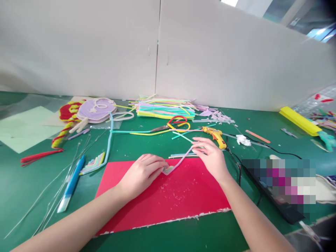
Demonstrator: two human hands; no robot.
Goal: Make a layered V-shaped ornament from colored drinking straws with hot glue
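Note:
My left hand (143,171) pinches a small pastel piece made of pipe cleaners (169,169), low over a red board (183,196); its fingers hide part of the piece. From this piece a lilac pipe cleaner (181,160) bends sharply and rises to the right. My right hand (210,157) holds the upper end of that strand between thumb and fingers. Left of the board lies a similar stepped piece in pastel rows (94,163), with a long light-blue pipe cleaner (109,143) running up from it.
Behind the board lie scissors (170,126), a yellow glue gun (216,136) and a pipe-cleaner bundle (165,110). A blue pen-shaped tool (72,183) and thin wires are at left. A purple fuzzy craft piece (94,110) lies at back left. A pixelated dark device (278,196) is at right.

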